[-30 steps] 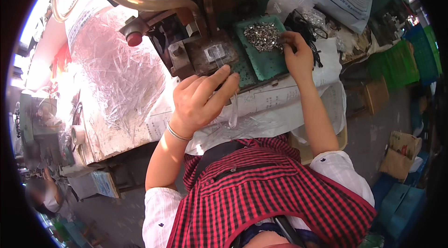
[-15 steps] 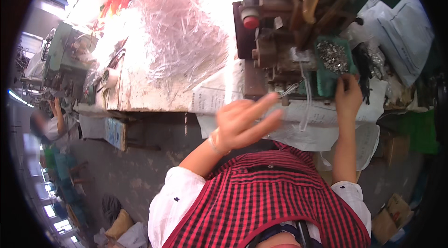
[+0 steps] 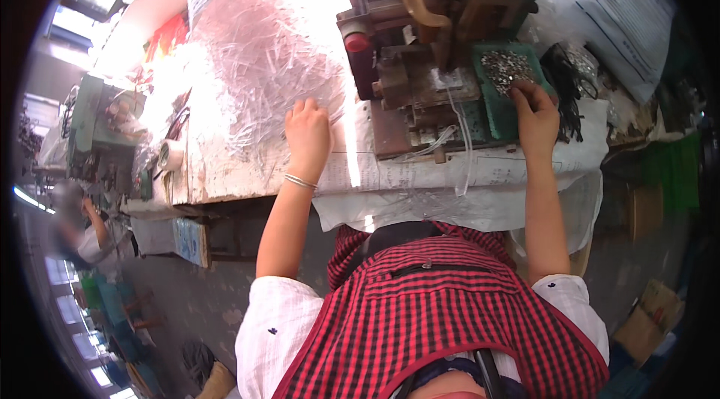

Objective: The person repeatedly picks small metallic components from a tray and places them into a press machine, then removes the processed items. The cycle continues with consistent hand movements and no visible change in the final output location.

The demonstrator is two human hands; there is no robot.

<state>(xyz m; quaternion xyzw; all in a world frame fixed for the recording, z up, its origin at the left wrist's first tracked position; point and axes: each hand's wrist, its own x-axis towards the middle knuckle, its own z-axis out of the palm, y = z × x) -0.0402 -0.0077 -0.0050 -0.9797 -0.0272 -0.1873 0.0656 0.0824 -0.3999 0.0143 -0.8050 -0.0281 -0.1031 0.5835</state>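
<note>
My left hand (image 3: 307, 135) is at the near right edge of a heap of clear plastic strips (image 3: 255, 73), its fingers curled together. Whatever they may grip is too small or hidden to make out. Over a green tray (image 3: 501, 123), my right hand (image 3: 537, 115) pinches thumb and fingertips at the heap of small metal pieces (image 3: 507, 69); one seems to be between them. Left of the tray stands a bench machine (image 3: 416, 73). A clear strip (image 3: 463, 140) hangs from its work area toward the table's front edge.
A red button (image 3: 357, 42) sits on the machine's left side. Black ties (image 3: 564, 91) and white plastic bags (image 3: 622, 24) lie right of the tray. At the left are a tape roll (image 3: 171, 154) and another green machine (image 3: 105, 118). A person (image 3: 79, 223) sits far left.
My left hand has left the front of the machine and moved left and forward to the strip heap, its fingers curling. My right hand stays at the tray, now reaching its metal pieces. The view has shifted.
</note>
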